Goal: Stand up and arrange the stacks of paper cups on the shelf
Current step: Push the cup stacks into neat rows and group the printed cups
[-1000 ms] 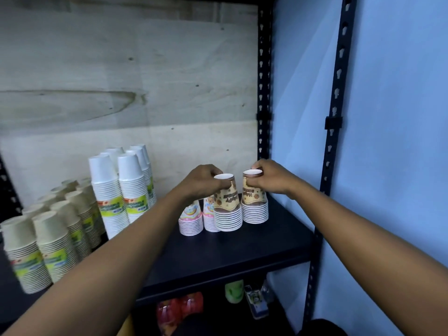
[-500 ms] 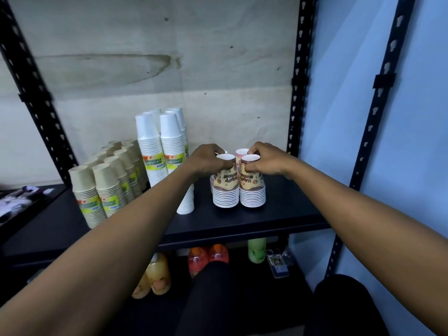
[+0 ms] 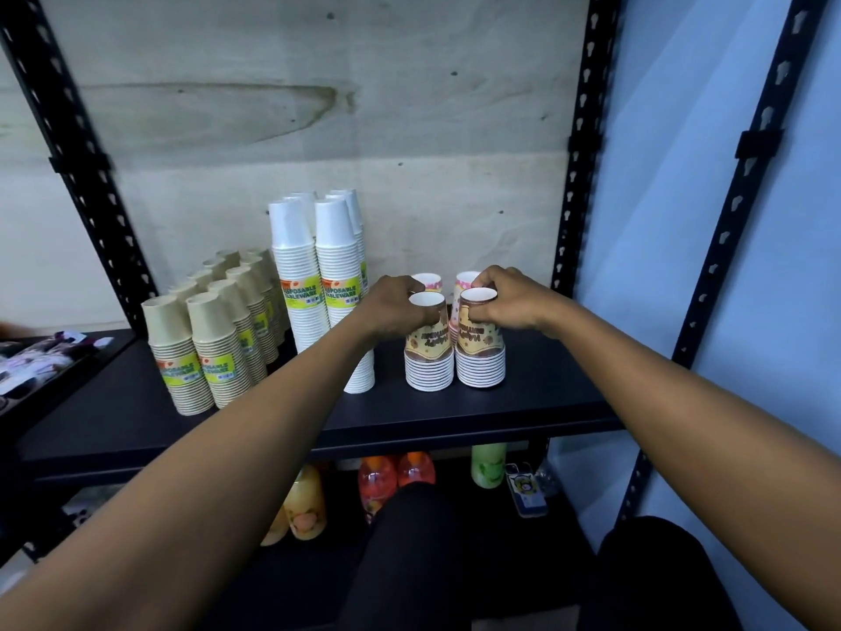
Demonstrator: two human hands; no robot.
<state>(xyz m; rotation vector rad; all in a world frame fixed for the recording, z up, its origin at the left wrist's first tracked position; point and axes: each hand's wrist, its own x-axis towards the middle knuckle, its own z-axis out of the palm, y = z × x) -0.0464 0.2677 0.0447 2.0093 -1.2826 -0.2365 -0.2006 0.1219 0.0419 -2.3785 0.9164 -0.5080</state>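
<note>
Two short upside-down stacks of brown patterned paper cups stand side by side on the black shelf [image 3: 537, 403]. My left hand [image 3: 391, 307] grips the top of the left brown stack [image 3: 428, 357]. My right hand [image 3: 509, 296] grips the top of the right brown stack [image 3: 481, 362]. Behind them stand two pink patterned stacks [image 3: 464, 282], mostly hidden by my hands. Tall white cup stacks [image 3: 314, 275] stand to the left, and beige cup stacks [image 3: 200, 348] stand further left.
Black perforated uprights [image 3: 575, 143] frame the shelf, with a blue wall [image 3: 682, 220] on the right. Juice bottles [image 3: 387, 480] and a green bottle [image 3: 488, 464] sit on the lower shelf. My dark-clad knees [image 3: 409, 553] are below.
The view has pulled back and dropped, showing more of the shelf and my knees. The two brown stacks now stand close together, nearer the shelf's front, both hands still on them.
</note>
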